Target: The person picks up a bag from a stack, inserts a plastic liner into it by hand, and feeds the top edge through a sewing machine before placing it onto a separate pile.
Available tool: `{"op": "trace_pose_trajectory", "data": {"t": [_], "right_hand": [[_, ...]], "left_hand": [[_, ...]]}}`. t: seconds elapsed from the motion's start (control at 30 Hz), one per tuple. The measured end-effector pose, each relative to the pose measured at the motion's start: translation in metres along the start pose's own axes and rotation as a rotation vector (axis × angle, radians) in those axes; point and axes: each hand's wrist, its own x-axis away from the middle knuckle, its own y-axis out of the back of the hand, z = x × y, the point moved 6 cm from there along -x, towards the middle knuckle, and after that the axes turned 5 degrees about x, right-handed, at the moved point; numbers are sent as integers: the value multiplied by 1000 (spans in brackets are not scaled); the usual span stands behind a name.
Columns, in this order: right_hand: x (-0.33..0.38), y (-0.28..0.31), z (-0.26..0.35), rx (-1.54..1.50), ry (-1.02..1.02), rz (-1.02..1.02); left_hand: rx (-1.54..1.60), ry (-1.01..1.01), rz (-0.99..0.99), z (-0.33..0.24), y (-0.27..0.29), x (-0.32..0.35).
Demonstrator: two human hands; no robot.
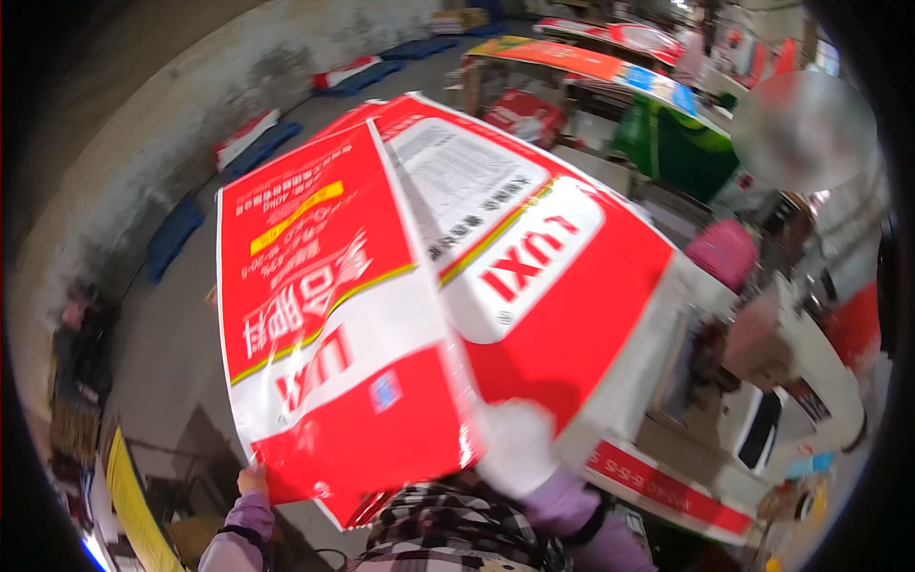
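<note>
A sack pile (pixel 610 334) spreads toward two o'clock; the front sack (pixel 338 305), toward nine, should handle light, floppy, slick, best held by corners. Right hand (pixel 519 446), at five: blurred, cannot tell its fingers' state; left hand (pixel 254 480): fingers clamped on the front sack's seven-o'clock corner

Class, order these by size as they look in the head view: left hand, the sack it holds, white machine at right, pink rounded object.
Largest to smallest:
1. Sack
2. White machine
3. Pink rounded object
4. Left hand, visible part only
</note>
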Motion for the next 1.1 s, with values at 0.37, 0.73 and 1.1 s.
{"op": "trace_pose_trajectory", "data": {"t": [0.37,0.73,1.1], "right_hand": [[-67,-236,-123,-60,-372,1],[6,-193,-118,-772,-472,45],[112,-141,-102,-338,-417,-192]], "left_hand": [[-321,502,-1,151,-26,108],[-211,317,232,34,-109,31],[282,-858,6,-181,-75,-41]]}}
